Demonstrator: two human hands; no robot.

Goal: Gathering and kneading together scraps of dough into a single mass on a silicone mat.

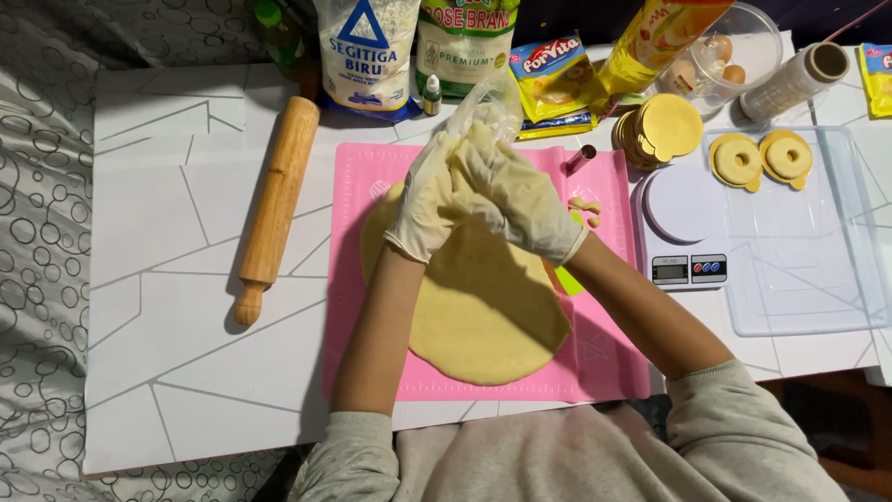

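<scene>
Where the white table (177, 307) with its thin grey line pattern spreads widest, a pink rectangular silicone mat (613, 363) lies at its middle, and on the mat rests a rolled-out, pale yellow round sheet of dough (483, 316), which fills most of the mat's left and centre. To the right, a clear plastic tray (808, 279) carries two ring-shaped dough pieces on round gold cards (762, 160), and between tray and mat stands a small white digital kitchen scale (685, 223). Left of the mat, well apart from the dough, a wooden rolling pin (274, 206) lies nearly upright in the view. Along the far edge stand bags of flour (364, 56), a yellow pouch (664, 33), a clear bowl holding eggs (734, 46) and a roll of cling film (799, 79), with a stack of gold round cards (664, 130) just before them. Over the dough's far edge both gloved hands meet: the left hand (423, 200) and the right hand (511, 191), each in a thin whitish glove, are closed together on a crumpled clear plastic bag (492, 107), and they hide the dough's upper rim. A small metal tube cutter (581, 160) and little dough scraps (585, 206) lie just right of the hands.
</scene>
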